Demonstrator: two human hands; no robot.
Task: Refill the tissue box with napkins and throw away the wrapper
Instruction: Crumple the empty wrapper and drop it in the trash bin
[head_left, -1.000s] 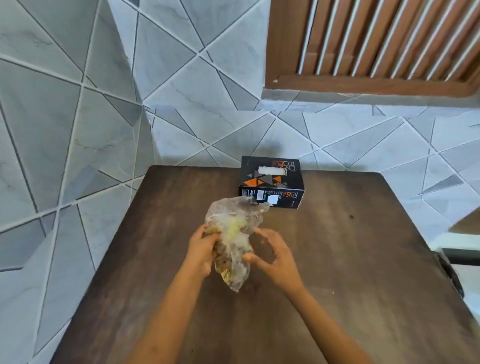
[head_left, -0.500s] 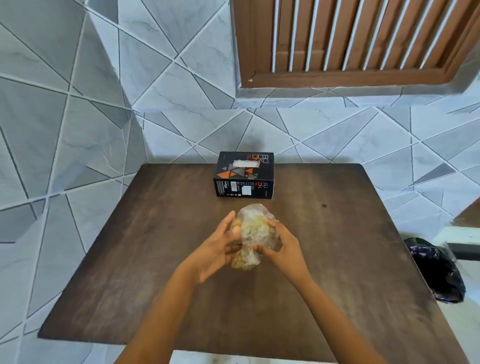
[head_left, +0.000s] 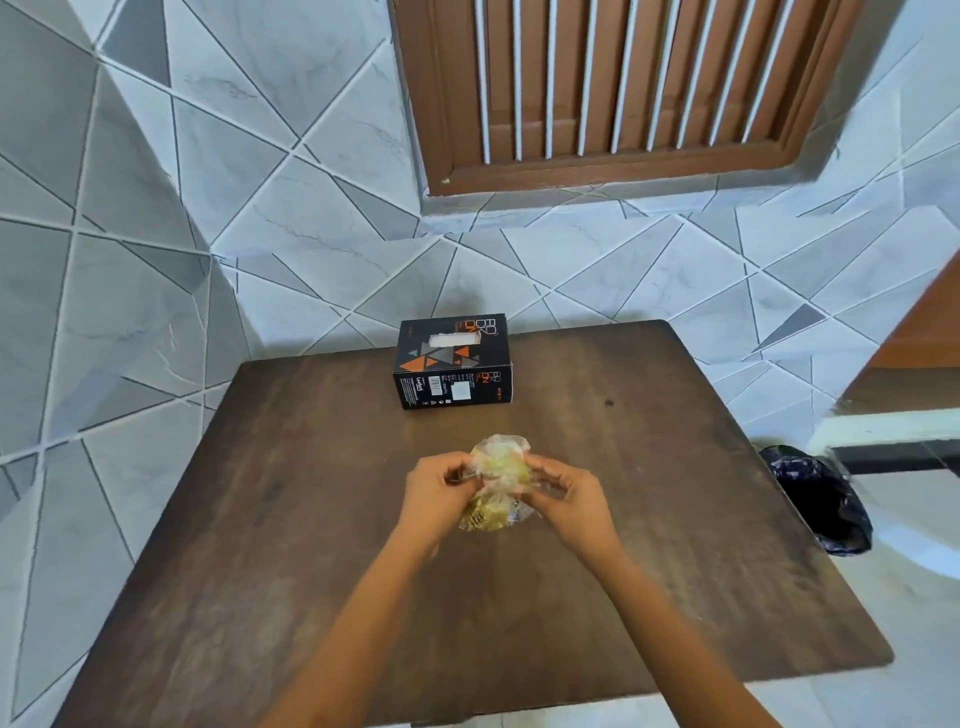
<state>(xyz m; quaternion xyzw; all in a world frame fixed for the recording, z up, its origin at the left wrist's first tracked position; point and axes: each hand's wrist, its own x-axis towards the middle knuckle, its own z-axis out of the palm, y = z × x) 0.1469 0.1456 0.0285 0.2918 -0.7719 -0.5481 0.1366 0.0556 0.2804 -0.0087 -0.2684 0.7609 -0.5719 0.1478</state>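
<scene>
A crumpled clear plastic wrapper (head_left: 500, 480) with yellow print is bunched between both hands above the middle of the dark wooden table (head_left: 311, 545). My left hand (head_left: 434, 496) grips its left side and my right hand (head_left: 574, 501) grips its right side. The black tissue box (head_left: 453, 364) with orange triangles stands at the table's far edge near the wall. White napkins show through the slot in its top.
A bin lined with a black bag (head_left: 818, 499) stands on the floor just past the table's right edge. Tiled walls close off the left and far sides. A brown louvred window (head_left: 623, 88) is above the box.
The wrapper has been squeezed from a loose upright bag into a smaller ball between my hands. The view has pulled back and the bin has come into sight on the right.
</scene>
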